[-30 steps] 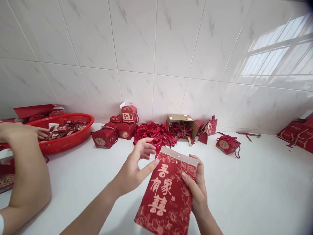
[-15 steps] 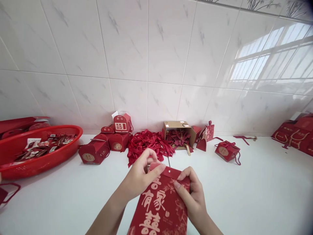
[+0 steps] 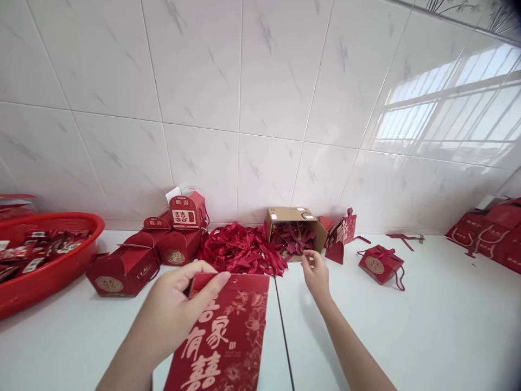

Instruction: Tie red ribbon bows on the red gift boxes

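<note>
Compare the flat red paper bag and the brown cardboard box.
The flat red paper bag is held at its top by the left hand; the brown cardboard box rests on the white counter near the right hand. The bag is flat, gold-printed; the box lies on its side, open, red pieces inside.

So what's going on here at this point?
The left hand grips the top edge of a red envelope with gold characters over a white counter. The right hand is off it, reaching toward the open cardboard box of red pieces, next to a heap of red ribbons. Red gift boxes sit to the left.
</note>
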`<state>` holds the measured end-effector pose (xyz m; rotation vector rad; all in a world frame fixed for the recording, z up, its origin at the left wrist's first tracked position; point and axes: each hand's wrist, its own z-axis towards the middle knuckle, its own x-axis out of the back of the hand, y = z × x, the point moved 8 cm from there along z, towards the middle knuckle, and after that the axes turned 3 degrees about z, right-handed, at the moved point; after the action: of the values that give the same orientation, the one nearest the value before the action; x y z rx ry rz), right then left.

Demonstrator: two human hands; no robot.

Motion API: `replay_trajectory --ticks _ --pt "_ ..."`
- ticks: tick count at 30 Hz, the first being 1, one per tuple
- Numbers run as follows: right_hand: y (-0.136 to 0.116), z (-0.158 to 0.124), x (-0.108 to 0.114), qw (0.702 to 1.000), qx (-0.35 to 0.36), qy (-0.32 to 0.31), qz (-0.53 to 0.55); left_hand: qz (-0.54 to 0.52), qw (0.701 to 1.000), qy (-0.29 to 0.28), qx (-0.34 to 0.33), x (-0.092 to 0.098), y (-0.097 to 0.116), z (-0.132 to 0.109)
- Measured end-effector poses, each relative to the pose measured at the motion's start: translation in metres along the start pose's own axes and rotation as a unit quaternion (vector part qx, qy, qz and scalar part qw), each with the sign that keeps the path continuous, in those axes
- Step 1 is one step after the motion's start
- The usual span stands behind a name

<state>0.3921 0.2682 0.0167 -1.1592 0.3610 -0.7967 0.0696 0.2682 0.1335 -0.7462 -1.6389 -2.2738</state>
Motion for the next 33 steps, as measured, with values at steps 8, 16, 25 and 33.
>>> replay_trajectory --ticks 8,16,25,33 --pt "0.102 0.073 -0.014 0.991 -0.076 0.011 -0.111 -0.001 0.999 0.006 0.049 0.011 -0.013 -0.001" --pt "0.129 0.081 -0.013 0.986 -0.153 -0.002 -0.066 0.016 0.999 0.018 0.041 0.012 -0.013 0.001" --pt "0.072 0.057 0.013 0.983 -0.133 0.017 0.122 0.022 1.0 -0.011 0.01 0.002 -0.002 0.0" --pt "-0.041 -0.006 -0.025 0.94 -0.116 -0.155 0.283 0.0 0.983 -0.137 -0.123 -0.061 0.036 -0.01"
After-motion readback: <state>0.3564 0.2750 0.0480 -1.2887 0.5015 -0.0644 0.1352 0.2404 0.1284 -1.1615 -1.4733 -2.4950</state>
